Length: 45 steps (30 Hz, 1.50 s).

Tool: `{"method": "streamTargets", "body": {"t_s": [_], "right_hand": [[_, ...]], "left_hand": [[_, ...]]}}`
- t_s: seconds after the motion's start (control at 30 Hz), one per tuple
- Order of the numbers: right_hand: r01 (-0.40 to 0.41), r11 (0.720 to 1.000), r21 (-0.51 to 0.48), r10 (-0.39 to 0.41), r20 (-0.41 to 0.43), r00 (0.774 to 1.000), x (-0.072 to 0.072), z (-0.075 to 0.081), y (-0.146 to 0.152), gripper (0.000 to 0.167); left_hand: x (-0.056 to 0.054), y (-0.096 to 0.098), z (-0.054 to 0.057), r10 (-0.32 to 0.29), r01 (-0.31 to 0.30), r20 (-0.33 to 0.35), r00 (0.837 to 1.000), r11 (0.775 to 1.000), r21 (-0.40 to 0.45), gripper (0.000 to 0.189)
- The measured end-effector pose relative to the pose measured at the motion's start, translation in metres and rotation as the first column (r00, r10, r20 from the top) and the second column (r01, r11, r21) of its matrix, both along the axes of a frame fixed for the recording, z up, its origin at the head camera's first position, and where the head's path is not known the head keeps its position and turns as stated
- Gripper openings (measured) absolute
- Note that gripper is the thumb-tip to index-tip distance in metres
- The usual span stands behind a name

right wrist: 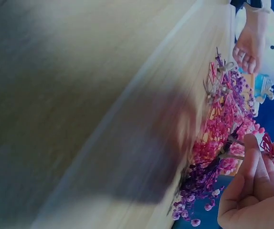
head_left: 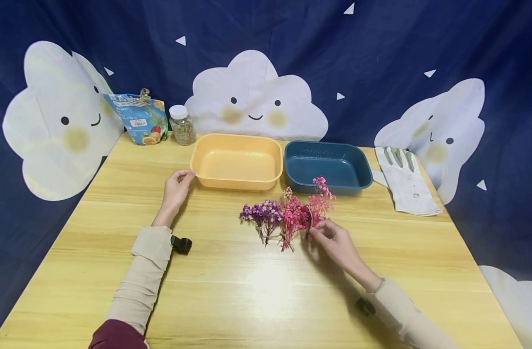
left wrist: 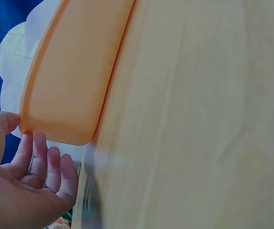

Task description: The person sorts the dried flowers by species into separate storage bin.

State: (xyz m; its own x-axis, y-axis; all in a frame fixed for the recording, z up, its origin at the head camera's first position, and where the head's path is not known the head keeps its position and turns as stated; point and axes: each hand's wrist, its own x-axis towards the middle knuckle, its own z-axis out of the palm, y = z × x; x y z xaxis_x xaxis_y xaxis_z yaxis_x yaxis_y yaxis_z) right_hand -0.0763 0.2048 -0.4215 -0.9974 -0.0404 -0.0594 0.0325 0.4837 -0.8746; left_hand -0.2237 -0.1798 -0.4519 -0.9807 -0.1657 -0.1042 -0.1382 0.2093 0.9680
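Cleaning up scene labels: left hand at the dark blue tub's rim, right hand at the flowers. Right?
Wrong tub: the left hand is at the rim of the yellow tub, as the head view shows. The right hand is at the flowers, as you say.

Beige sleeves (head_left: 137,286), maroon fabric (head_left: 119,334), black wrist gear (head_left: 181,245)

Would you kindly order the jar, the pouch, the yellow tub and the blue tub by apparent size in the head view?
1. Yellow tub and blue tub: too alike to rank
2. Pouch
3. Jar
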Motion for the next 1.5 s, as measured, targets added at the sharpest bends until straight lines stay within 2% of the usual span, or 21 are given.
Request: {"method": "streamTargets", "body": {"t_s": [0.27,0.5,0.67,0.9,1.17,1.5], "right_hand": [[0.016,0.999,0.042,-0.014,-0.052,0.999,0.001,0.000,-0.001,0.010],[0.015,1.000,-0.003,-0.015,-0.026,1.000,0.002,-0.001,-0.001,0.013],[0.036,0.999,0.007,-0.036,-0.013,0.999,0.003,-0.002,-0.001,0.021],[0.062,0.997,0.054,-0.057,-0.088,0.994,0.003,-0.005,-0.002,0.023],[0.106,0.994,0.001,-0.105,-0.082,0.991,-0.004,0.001,-0.014,0.020],[0.061,0.986,-0.157,-0.068,-0.040,0.997,-0.026,0.013,-0.041,0.019]], "left_hand": [[0.000,0.001,0.001,0.006,-0.006,0.005,1.000,1.000,0.016,0.044],[0.000,0.001,0.002,-0.003,0.003,0.012,1.000,1.000,0.024,0.045],[0.001,0.001,0.002,-0.004,0.004,0.007,1.000,0.999,0.034,0.043],[0.001,0.001,0.001,-0.005,0.005,-0.004,1.000,0.999,0.044,0.040],[0.002,0.001,0.001,0.007,-0.007,-0.005,1.000,0.998,0.055,0.036],[0.001,0.001,0.001,-0.002,0.001,0.004,1.000,0.998,0.067,0.028]]}}
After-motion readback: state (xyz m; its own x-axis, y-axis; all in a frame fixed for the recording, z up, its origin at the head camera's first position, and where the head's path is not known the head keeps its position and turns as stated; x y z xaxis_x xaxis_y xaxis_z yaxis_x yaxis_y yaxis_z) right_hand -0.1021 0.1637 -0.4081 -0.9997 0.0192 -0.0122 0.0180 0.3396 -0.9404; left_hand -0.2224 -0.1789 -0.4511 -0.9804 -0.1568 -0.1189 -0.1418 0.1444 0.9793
